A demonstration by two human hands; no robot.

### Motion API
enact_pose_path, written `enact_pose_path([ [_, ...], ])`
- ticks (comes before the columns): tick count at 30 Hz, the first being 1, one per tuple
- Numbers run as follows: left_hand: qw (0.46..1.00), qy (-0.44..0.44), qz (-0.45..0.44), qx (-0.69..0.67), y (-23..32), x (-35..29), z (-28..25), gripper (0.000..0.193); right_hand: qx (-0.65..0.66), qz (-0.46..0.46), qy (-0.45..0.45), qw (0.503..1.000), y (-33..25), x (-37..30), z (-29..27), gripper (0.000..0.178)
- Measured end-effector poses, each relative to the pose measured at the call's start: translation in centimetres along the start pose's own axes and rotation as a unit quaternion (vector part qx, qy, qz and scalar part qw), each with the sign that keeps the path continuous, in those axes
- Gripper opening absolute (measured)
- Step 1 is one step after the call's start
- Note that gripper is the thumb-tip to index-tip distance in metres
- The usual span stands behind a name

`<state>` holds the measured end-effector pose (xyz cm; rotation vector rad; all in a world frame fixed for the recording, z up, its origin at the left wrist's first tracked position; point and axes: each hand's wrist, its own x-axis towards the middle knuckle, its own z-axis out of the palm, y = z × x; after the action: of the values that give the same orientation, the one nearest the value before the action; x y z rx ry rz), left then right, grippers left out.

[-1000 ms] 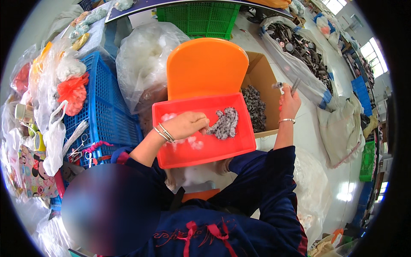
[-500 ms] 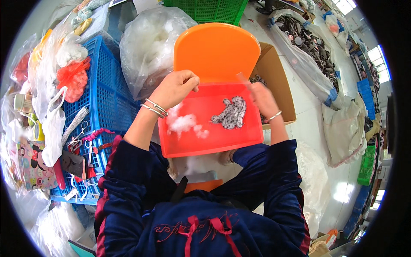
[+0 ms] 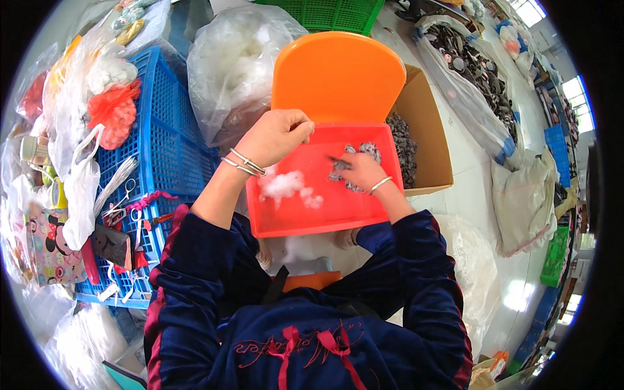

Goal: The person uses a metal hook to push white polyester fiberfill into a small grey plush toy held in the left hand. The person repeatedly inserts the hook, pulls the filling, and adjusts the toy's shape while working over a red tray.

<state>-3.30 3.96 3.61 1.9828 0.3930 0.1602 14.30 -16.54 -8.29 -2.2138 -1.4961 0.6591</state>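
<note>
My left hand point(image 3: 278, 138) is closed, fingers curled, above the far left part of a red tray point(image 3: 286, 224); whatever it holds, if anything, is hidden. Over the tray's right half, my right hand point(image 3: 365, 171) grips a thin stick-like tool point(image 3: 338, 161), slightly blurred. That hand covers part of a fluffy grey-and-white fabric piece point(image 3: 370, 151), which shows around its fingers. White stuffing fluff point(image 3: 283, 186) lies in the tray's left half, with smaller tufts beside it.
An orange chair back point(image 3: 338, 78) rises behind the tray. To its right, a cardboard box point(image 3: 426, 130) holds grey fluffy pieces point(image 3: 403, 146). A clear bag of stuffing point(image 3: 237, 58) and blue crates point(image 3: 166, 130) stand left. Scissors point(image 3: 130, 188) hang at the crate.
My right hand has come down and left from the tray's far right edge onto the grey fabric piece. My left hand stays closed in nearly the same place. The view has shifted slightly.
</note>
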Motion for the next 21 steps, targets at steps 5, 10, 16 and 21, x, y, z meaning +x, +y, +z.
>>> enact_pose_path([
  [5,0.998,-0.05,0.014,0.026,-0.4,0.0,1.2,0.026,0.334,0.092,-0.04,0.937,-3.7,-1.5,-6.2,0.014],
  [10,0.992,-0.124,0.036,-0.007,-0.7,-0.2,5.6,0.042,0.471,0.088,-0.031,0.877,-4.9,-3.0,-8.1,0.017],
  [16,0.956,-0.24,-0.008,-0.167,0.2,0.4,8.2,0.031,0.564,0.093,-0.002,0.821,-6.0,-3.5,-9.0,0.015],
  [21,0.938,-0.259,-0.06,-0.223,1.5,-0.1,7.3,0.033,0.567,0.079,0.047,0.819,-5.2,-4.0,-9.5,0.01],
])
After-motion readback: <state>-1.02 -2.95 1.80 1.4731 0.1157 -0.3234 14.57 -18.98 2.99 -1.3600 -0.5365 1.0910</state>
